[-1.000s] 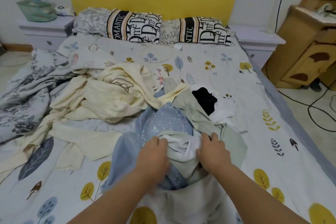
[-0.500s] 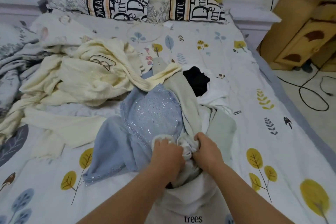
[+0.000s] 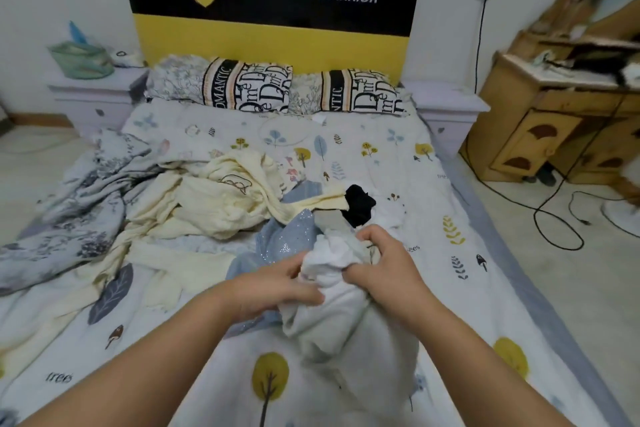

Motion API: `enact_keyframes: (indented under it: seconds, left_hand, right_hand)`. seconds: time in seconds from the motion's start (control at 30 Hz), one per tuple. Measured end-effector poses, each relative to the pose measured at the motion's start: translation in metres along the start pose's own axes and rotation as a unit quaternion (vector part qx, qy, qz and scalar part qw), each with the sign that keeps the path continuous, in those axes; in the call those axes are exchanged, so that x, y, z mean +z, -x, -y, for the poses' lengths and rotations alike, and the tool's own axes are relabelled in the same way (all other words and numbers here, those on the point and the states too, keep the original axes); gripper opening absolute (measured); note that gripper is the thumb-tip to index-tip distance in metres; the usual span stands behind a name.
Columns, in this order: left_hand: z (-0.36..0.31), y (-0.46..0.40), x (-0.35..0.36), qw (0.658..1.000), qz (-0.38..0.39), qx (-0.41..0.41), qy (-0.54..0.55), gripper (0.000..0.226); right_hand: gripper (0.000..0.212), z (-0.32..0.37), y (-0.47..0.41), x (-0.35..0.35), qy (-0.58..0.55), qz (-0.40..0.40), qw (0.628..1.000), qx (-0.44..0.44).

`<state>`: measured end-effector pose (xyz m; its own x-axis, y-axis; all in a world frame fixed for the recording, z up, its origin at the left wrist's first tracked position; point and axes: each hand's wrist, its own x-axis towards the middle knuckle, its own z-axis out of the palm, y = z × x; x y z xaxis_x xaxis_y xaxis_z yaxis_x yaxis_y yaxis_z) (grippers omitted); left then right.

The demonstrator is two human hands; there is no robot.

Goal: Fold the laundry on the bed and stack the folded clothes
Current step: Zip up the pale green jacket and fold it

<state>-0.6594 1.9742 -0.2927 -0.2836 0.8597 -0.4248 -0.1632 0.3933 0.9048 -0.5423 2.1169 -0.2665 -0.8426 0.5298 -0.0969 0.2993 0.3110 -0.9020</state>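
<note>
Both hands grip a bunched white garment [image 3: 329, 258] over the bed [image 3: 398, 388]: the left hand [image 3: 277, 289] pinches its near side, the right hand [image 3: 388, 262] curls round its right side, and the cloth hangs down between the forearms. Behind it lie a sparkly blue garment [image 3: 280, 239], a black item [image 3: 360, 204] and a heap of cream clothes [image 3: 211, 204]. A grey floral blanket [image 3: 65, 218] is crumpled at the left, and two lettered pillows [image 3: 252, 87] rest against the yellow-and-black headboard [image 3: 273, 15]

A white garment [image 3: 329, 260], bunched, is gripped from both sides by the left hand [image 3: 277, 288] and right hand [image 3: 388, 263]. At its 10 o'clock a blue sparkly piece [image 3: 287, 239] lies crumpled. A cream garment [image 3: 214, 204] sprawls farther toward 10, a black one [image 3: 360, 204] at 1.
</note>
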Motion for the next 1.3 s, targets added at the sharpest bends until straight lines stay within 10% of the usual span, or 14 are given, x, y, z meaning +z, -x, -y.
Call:
enact_keyframes:
  seconds: [0.1,0.27,0.43,0.7,0.93,1.13,1.3]
  left_hand:
    - [-0.054,0.041,0.017,0.997,0.028,0.073,0.003,0.052]
    - [-0.111,0.099,0.034,0.974,-0.144,0.169,-0.040,0.034]
    - [-0.138,0.151,0.029,0.963,-0.208,0.141,-0.101,0.034]
    - [-0.158,0.207,0.013,0.916,-0.316,0.188,-0.160,0.025]
    - [-0.159,0.246,-0.007,0.901,-0.380,0.173,-0.118,0.026]
    - [-0.183,0.261,0.001,0.914,-0.259,0.258,0.174,0.034]
    - [-0.201,0.269,0.008,0.918,-0.255,0.264,0.152,0.038]
  right_hand:
    - [0.029,0.060,0.022,-0.015,-0.107,0.002,0.994,0.008]
    - [0.034,0.135,0.060,-0.033,-0.264,0.027,0.963,0.049]
    - [0.048,0.169,0.090,-0.050,-0.181,-0.014,0.980,0.076]
    - [0.011,0.197,0.127,-0.050,-0.231,-0.033,0.968,0.094]
    - [0.028,0.217,0.153,-0.037,-0.130,-0.122,0.983,-0.038]
    - [0.024,0.219,0.189,0.011,-0.038,0.005,0.984,-0.174]
    - [0.027,0.194,0.203,0.034,-0.179,0.027,0.978,-0.102]
